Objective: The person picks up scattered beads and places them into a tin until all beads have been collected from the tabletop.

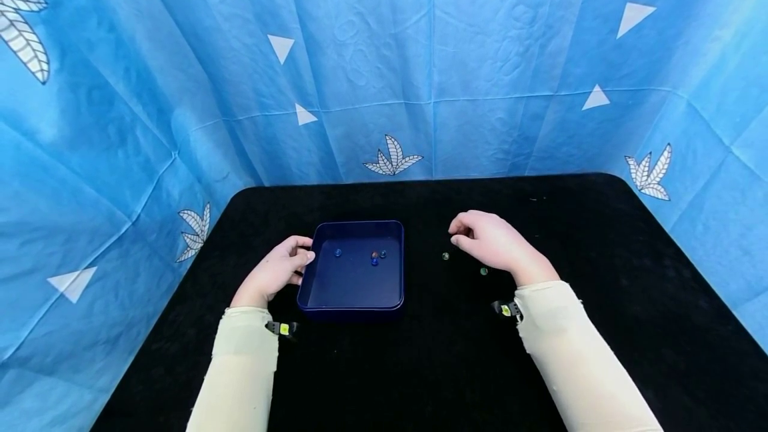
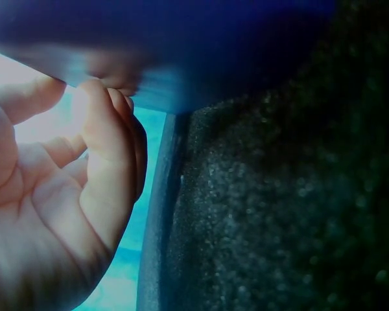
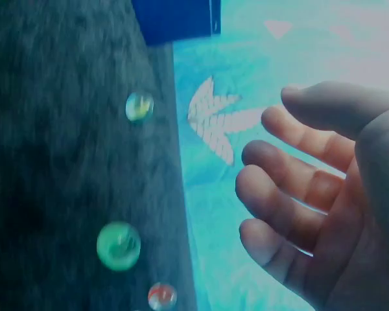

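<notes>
A dark blue square tin [image 1: 351, 285] stands left of centre on the black table, with several small marbles inside, among them a blue one [image 1: 339, 253] and an orange one [image 1: 375, 255]. My left hand [image 1: 277, 273] holds the tin's left wall, thumb at the rim, fingertips against the side. To the right, my right hand [image 1: 493, 240] hovers above the table, empty, its fingers [image 3: 272, 201] loosely bent. Near it lie a clear yellowish marble [image 1: 445, 256] and a green marble [image 1: 484, 271]. A red-and-white marble [image 3: 162, 297] shows in the right wrist view.
The black cloth-covered table [image 1: 384, 379] has rounded far corners. Behind it and along both sides hangs a blue curtain [image 1: 480, 125] with white leaf and triangle prints. A small camera [image 1: 507, 310] is strapped at the right wrist, another [image 1: 283, 329] at the left.
</notes>
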Action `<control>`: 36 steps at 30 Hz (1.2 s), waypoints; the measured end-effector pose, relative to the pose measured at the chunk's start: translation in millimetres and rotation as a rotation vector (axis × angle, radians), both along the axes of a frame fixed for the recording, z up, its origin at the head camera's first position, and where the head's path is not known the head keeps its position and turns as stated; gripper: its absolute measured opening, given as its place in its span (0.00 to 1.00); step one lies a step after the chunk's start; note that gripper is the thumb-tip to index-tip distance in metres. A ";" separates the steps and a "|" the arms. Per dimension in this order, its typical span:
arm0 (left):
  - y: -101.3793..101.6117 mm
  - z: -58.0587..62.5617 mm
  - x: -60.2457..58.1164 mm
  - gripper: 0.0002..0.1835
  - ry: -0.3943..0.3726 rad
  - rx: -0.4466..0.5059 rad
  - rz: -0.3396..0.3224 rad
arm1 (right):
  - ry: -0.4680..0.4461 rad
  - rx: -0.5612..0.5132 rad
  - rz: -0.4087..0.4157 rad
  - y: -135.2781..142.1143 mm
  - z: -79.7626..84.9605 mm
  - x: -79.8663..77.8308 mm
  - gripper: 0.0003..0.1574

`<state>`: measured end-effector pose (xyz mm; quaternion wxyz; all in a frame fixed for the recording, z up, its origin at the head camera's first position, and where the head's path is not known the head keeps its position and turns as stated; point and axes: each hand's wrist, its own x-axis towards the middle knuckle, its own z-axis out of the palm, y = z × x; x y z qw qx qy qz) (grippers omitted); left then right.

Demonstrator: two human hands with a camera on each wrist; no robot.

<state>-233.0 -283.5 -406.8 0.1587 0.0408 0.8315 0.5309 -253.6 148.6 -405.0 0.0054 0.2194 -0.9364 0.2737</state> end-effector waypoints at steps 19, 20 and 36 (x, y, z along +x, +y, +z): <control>-0.1 0.0 0.6 0.24 0.006 0.001 -0.006 | -0.134 0.128 -0.164 49.7 -26.6 -9.8 0.25; 0.0 0.1 0.5 0.24 0.005 0.003 -0.005 | -0.134 0.129 -0.166 50.2 -27.2 -9.8 0.24; -13.3 -31.7 -16.5 0.24 0.031 -0.022 0.007 | -0.162 0.116 -0.154 52.7 -29.1 -12.4 0.16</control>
